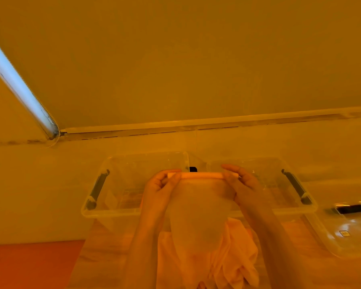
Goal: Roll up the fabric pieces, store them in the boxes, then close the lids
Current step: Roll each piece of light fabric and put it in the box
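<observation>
Loose orange fabric (236,255) is bunched up right at the bottom, closest to the camera. Above it hangs a sheer pale fabric piece (198,215), its top edge wound into a tight roll (202,175). Left hand (157,189) pinches one end, right hand (243,182) pinches the other, fingers curled around it. Behind them sit two clear boxes, left box (113,212) and right box (290,210), both open, side by side. One clear lid (346,236) lies off right.

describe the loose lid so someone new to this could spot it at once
Find the two clear boxes side by side, left box and right box. The lid lies flat just right of them. Unlike the boxes it is shallow, with a black latch on its far edge.
</observation>
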The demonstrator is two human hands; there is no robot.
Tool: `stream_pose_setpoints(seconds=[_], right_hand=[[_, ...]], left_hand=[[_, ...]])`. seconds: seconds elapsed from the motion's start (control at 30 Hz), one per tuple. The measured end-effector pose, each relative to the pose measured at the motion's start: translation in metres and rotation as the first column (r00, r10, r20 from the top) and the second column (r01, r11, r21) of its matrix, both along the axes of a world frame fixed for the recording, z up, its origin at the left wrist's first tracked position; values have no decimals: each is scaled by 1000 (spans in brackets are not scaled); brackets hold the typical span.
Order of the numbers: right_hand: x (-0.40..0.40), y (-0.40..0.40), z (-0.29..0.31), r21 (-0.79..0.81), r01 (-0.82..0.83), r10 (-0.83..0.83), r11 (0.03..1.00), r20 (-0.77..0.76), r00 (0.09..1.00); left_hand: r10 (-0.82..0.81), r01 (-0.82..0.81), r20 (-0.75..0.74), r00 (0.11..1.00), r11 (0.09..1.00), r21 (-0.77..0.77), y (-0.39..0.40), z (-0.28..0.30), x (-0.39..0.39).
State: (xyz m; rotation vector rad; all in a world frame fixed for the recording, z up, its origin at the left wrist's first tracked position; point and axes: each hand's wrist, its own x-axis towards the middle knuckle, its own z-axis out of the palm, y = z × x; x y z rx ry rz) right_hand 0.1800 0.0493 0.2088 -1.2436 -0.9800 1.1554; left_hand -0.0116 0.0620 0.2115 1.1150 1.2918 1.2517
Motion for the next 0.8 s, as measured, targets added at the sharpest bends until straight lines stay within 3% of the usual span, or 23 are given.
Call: stream_pose_setpoints(seconds=[0.2,0.4,0.57,0.8], right_hand=[[0,0,0,-66,-84,73,994,-148,986],[4,-3,0,-15,-80,80,997,34,996],[6,-1,-2,2,-62,62,998,63,996],[5,3,-6,-34,-90,88,995,-65,994]], left_hand=[[18,-16,-45,999,998,53,3,-2,-3],[20,-16,-79,997,999,52,4,-3,-3],[12,-11,-39,999,999,37,3,-4,-3],[30,-30,-38,999,1000,9,6,-5,-1]])
